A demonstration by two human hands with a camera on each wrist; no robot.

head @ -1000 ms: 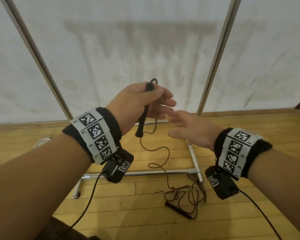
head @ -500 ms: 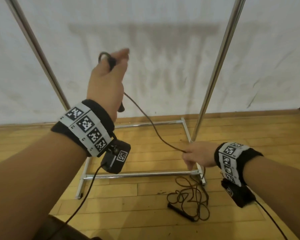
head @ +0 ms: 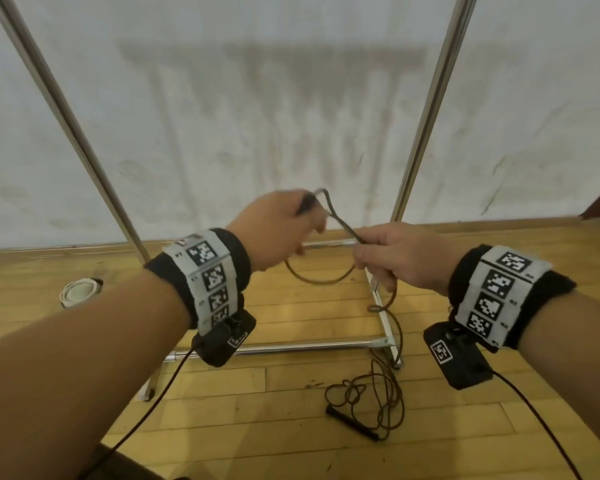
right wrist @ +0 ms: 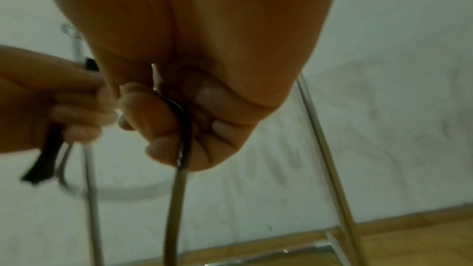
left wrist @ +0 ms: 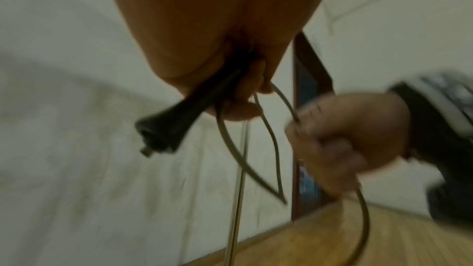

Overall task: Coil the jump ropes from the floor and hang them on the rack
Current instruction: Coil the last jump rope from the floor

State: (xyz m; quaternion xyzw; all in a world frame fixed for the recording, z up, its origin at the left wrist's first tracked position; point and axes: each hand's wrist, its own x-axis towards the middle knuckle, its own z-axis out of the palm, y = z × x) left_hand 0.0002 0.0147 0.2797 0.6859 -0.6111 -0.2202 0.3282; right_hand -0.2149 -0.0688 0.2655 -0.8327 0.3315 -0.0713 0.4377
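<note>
My left hand [head: 284,230] grips one black handle [left wrist: 174,128] of a dark jump rope, with a loop of cord [head: 321,277] hanging below it. Close to its right, my right hand [head: 392,259] is curled round the cord [right wrist: 183,143], which runs from the left hand across to it. From the right hand the cord drops to a loose tangle [head: 374,400] on the wooden floor, where the second black handle [head: 352,422] lies. The metal rack [head: 426,109] stands straight ahead against a white wall; its top bar is out of view.
The rack's base rails [head: 284,348] lie on the floor under my hands, and its left upright [head: 66,116] leans across the left side. A round white object [head: 78,292] sits on the floor at the left. Black camera cables [head: 146,410] trail from both wrists.
My left hand has come down from high at the left to chest height. My right hand has risen from near the floor with the cord and met it, forming a hanging loop.
</note>
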